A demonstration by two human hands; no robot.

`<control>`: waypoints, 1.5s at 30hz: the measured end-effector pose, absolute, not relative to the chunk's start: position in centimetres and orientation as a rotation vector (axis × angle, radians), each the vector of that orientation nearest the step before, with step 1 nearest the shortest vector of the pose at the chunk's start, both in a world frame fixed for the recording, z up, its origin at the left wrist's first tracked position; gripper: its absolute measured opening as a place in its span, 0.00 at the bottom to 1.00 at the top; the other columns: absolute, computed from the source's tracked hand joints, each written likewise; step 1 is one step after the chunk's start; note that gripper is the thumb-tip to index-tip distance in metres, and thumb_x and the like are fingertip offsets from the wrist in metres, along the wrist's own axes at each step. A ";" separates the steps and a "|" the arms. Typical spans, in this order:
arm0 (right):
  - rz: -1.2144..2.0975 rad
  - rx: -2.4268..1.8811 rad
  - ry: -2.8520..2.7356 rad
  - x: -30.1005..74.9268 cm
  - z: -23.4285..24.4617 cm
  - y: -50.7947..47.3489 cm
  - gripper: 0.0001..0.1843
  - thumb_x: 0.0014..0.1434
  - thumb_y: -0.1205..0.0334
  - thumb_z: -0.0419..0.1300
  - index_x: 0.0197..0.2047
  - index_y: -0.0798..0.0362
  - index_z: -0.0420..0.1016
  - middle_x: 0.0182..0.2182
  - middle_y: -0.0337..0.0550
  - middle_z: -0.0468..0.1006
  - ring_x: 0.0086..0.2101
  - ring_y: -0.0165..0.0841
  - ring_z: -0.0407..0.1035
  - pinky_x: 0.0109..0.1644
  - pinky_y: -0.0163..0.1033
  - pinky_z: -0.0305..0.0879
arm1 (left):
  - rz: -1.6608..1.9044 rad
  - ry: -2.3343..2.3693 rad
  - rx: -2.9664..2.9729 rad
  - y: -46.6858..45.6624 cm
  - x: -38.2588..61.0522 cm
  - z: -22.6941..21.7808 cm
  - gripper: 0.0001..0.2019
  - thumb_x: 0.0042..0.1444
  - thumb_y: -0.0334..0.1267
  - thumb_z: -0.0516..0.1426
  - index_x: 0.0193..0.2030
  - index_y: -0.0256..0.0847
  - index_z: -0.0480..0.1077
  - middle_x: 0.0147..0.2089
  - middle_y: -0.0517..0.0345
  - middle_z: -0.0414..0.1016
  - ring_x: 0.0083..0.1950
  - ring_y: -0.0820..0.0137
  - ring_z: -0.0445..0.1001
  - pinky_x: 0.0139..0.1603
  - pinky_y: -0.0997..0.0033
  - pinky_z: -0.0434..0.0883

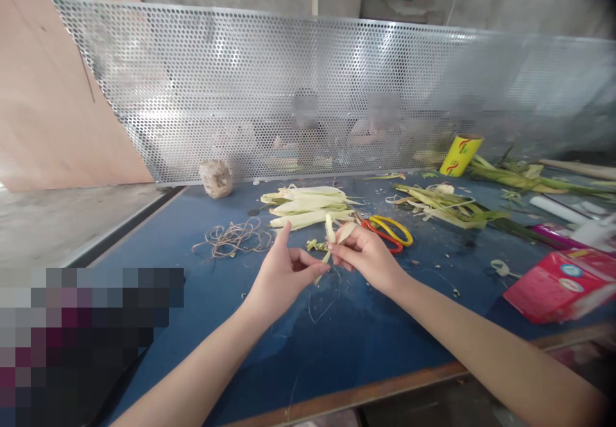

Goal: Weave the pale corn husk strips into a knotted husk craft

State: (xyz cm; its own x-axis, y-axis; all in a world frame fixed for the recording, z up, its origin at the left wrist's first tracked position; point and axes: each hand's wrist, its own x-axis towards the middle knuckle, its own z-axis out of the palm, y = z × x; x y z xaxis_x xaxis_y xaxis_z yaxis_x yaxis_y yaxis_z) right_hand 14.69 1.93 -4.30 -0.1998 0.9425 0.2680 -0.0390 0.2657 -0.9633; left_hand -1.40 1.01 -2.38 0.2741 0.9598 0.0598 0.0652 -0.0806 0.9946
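Over the middle of the blue table, both my hands pinch pieces of pale corn husk [330, 228]. My left hand [283, 271] has its thumb and fingertips closed on the lower end of the strip, its index finger pointing up. My right hand [366, 255] grips the upper part, and a broad husk piece [346, 232] sticks up from its fingers. Small greenish scraps [315, 245] show just behind the fingertips. Beyond my hands lies a stack of corn husks [310, 205]. Scissors [395, 229] with one yellow and one red handle lie right of my right hand, blades partly hidden.
Left of the husks lie a tangle of thin brown twine [233, 237] and a pale, rough roll [216, 178]. More green husks [443, 205], a yellow roll [461, 155] and a pink-red package [561, 284] sit right. A perforated metal screen [240, 93] closes the back; people sit behind it.
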 end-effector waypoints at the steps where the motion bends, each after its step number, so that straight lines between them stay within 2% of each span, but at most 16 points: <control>1: 1.157 -0.906 -1.457 14.8 -4.3 2.0 0.10 0.51 0.61 0.61 0.28 0.54 0.63 0.17 0.33 0.69 0.15 0.21 0.58 0.19 0.29 0.53 | 1.000 1.030 1.430 1.0 -1.4 -2.4 0.51 0.42 0.32 0.62 0.65 0.29 0.29 0.22 0.66 0.69 0.25 0.75 0.69 0.31 0.74 0.67; 4: 1.220 -0.905 -1.480 15.3 -4.3 2.5 0.10 0.49 0.60 0.62 0.27 0.56 0.66 0.18 0.35 0.71 0.15 0.20 0.57 0.19 0.29 0.52 | 0.992 1.025 1.428 0.8 -1.3 -2.5 0.49 0.42 0.32 0.62 0.64 0.30 0.34 0.23 0.66 0.68 0.25 0.75 0.69 0.30 0.74 0.66; 6: 1.331 -0.834 -1.486 15.7 -4.4 2.8 0.10 0.52 0.58 0.60 0.28 0.57 0.68 0.19 0.37 0.72 0.15 0.20 0.56 0.19 0.29 0.51 | 1.015 0.992 1.422 0.8 -1.3 -2.7 0.47 0.43 0.32 0.62 0.64 0.33 0.36 0.25 0.65 0.68 0.26 0.76 0.68 0.28 0.75 0.66; 12: 1.386 -0.733 -1.566 15.6 -4.3 2.5 0.10 0.58 0.59 0.54 0.39 0.57 0.69 0.18 0.35 0.70 0.16 0.20 0.56 0.20 0.29 0.52 | 1.167 0.821 1.309 0.8 -0.8 -2.9 0.45 0.45 0.33 0.61 0.64 0.44 0.36 0.45 0.53 0.69 0.27 0.78 0.69 0.24 0.76 0.67; 14: 1.343 -0.767 -1.609 15.4 -4.0 2.1 0.12 0.58 0.60 0.55 0.43 0.56 0.67 0.17 0.34 0.69 0.17 0.22 0.58 0.20 0.28 0.53 | 1.189 0.775 1.262 0.8 -0.7 -2.8 0.43 0.47 0.33 0.60 0.64 0.41 0.38 0.41 0.54 0.71 0.27 0.76 0.71 0.23 0.76 0.68; 16: 1.295 -0.784 -1.615 15.2 -3.8 1.8 0.15 0.57 0.59 0.55 0.47 0.55 0.66 0.17 0.33 0.67 0.18 0.22 0.59 0.19 0.28 0.53 | 1.185 0.744 1.231 0.7 -0.6 -2.7 0.42 0.49 0.33 0.58 0.65 0.37 0.36 0.30 0.59 0.72 0.25 0.74 0.71 0.21 0.75 0.68; 19: 1.265 -0.776 -1.612 15.1 -3.7 1.5 0.15 0.57 0.58 0.55 0.47 0.55 0.67 0.17 0.34 0.66 0.18 0.23 0.59 0.18 0.28 0.53 | 1.210 0.765 1.224 0.6 -0.6 -2.5 0.43 0.49 0.32 0.58 0.65 0.35 0.33 0.21 0.64 0.71 0.22 0.72 0.71 0.18 0.75 0.67; 26: 1.143 -0.765 -1.485 15.1 -4.3 1.4 0.09 0.53 0.58 0.58 0.33 0.54 0.74 0.16 0.33 0.67 0.14 0.20 0.52 0.16 0.29 0.48 | 1.290 0.823 1.253 0.6 -0.7 -2.1 0.46 0.46 0.31 0.61 0.65 0.44 0.34 0.25 0.60 0.75 0.24 0.69 0.74 0.15 0.78 0.68; 28: 1.143 -0.785 -1.469 15.1 -4.3 1.4 0.09 0.53 0.58 0.57 0.34 0.55 0.74 0.16 0.33 0.67 0.13 0.20 0.51 0.15 0.29 0.47 | 1.272 0.840 1.257 0.5 -0.7 -2.2 0.47 0.47 0.31 0.60 0.65 0.46 0.32 0.25 0.61 0.75 0.26 0.67 0.75 0.15 0.77 0.70; 30: 1.167 -0.808 -1.497 15.1 -4.1 1.4 0.11 0.54 0.60 0.57 0.39 0.54 0.73 0.16 0.33 0.67 0.14 0.20 0.53 0.16 0.29 0.48 | 1.222 0.829 1.266 0.5 -0.6 -2.5 0.49 0.47 0.30 0.60 0.65 0.47 0.29 0.25 0.62 0.74 0.28 0.66 0.76 0.15 0.76 0.71; 34: 1.182 -0.844 -1.561 15.1 -3.6 1.1 0.17 0.54 0.61 0.57 0.48 0.55 0.68 0.18 0.34 0.68 0.19 0.24 0.63 0.19 0.28 0.53 | 1.172 0.735 1.306 0.4 -0.5 -2.8 0.51 0.45 0.29 0.61 0.65 0.48 0.27 0.30 0.60 0.74 0.24 0.70 0.73 0.14 0.76 0.70; 41: 1.166 -0.813 -1.628 15.1 -3.7 0.7 0.13 0.56 0.64 0.55 0.46 0.53 0.65 0.24 0.36 0.70 0.23 0.25 0.64 0.27 0.31 0.61 | 1.179 0.734 1.369 0.3 -0.5 -2.8 0.53 0.41 0.28 0.63 0.65 0.52 0.31 0.33 0.60 0.68 0.28 0.72 0.71 0.15 0.82 0.66; 45: 1.126 -0.795 -1.641 15.2 -3.8 0.7 0.12 0.55 0.65 0.55 0.44 0.51 0.65 0.25 0.36 0.71 0.25 0.26 0.67 0.32 0.34 0.64 | 1.169 0.704 1.351 0.2 -0.5 -2.9 0.49 0.45 0.29 0.61 0.64 0.55 0.31 0.34 0.61 0.65 0.28 0.72 0.72 0.13 0.82 0.64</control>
State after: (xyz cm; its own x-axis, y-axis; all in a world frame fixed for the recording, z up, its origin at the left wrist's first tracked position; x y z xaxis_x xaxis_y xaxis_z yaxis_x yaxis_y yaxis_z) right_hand 15.20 0.74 -3.82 -0.3294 0.8798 0.3429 -0.0036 0.3620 -0.9322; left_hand -0.50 0.17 -2.86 0.3217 0.9183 0.2306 -0.2262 -0.1619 0.9605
